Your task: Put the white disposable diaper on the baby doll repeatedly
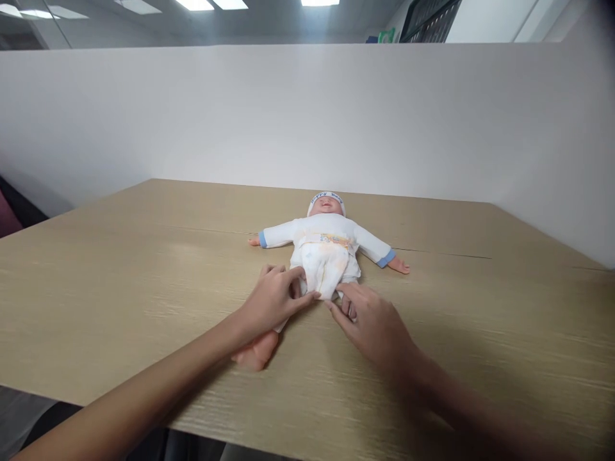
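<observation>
- The left hand's fingers were bent and bunched against the lower left corner of the diaper, touching it. Whether they pinched the fabric could not be told.
- The left hand lay knuckles up over the doll's thigh, with its forearm running back to the near edge of the table.
- The right hand's fingers were loosely parted. The forefinger stretched along the tabletop to the bottom edge of the diaper, the thumb was just beside that edge, and they gripped nothing.
- The right hand rested low on the table, right of the doll's legs, and its forearm was blurred toward the near right corner.
- The diaper was white with a yellowish band at the waist. It sat on the doll's belly and hips, between the two hands.
- The doll lay on its back about midway across the table. Its head pointed to the far edge and its arms were spread wide in white sleeves with blue cuffs.
- A white cap with lettering covered its head.
- One bare foot showed under the left forearm, toward the near edge.
- A plain white partition stood along the far edge and right side of the table.
</observation>
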Available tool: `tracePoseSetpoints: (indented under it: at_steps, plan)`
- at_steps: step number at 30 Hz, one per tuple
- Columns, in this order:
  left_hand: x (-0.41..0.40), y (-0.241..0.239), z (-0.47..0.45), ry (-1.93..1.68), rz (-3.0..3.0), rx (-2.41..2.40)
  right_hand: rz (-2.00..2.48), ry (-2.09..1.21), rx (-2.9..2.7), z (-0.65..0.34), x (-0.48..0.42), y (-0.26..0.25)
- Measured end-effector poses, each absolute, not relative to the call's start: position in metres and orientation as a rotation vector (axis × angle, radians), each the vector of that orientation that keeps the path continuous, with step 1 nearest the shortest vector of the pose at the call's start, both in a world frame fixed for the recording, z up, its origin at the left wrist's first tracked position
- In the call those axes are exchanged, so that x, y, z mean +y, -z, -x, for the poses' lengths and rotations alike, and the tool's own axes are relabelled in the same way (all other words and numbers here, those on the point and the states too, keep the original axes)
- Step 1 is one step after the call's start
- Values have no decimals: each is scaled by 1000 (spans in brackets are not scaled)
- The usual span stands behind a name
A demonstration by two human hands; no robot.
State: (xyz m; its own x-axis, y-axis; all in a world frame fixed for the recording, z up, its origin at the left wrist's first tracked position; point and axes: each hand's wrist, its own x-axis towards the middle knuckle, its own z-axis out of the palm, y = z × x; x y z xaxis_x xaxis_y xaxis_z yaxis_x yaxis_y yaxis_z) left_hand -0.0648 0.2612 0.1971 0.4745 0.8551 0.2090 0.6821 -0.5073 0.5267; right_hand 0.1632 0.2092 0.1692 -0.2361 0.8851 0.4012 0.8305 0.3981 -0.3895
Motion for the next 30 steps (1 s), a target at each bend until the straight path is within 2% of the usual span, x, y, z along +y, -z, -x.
tracePoseSetpoints:
  at_steps: [11, 16, 26, 30]
  plan:
    - [257, -195, 67, -815, -2357, 1143, 1379, -169, -2064, -159, 205, -164]
    - [261, -194, 65, -763, -2288, 1140, 1402, -208, -2044, -156, 206, -168]
    - [268, -185, 63, -897, -2073, 1144, 1484, -540, -1629, -156, 213, -166]
    - [271, -177, 66, -975, -1924, 1125, 1538, -481, -1571, -157, 209, -165]
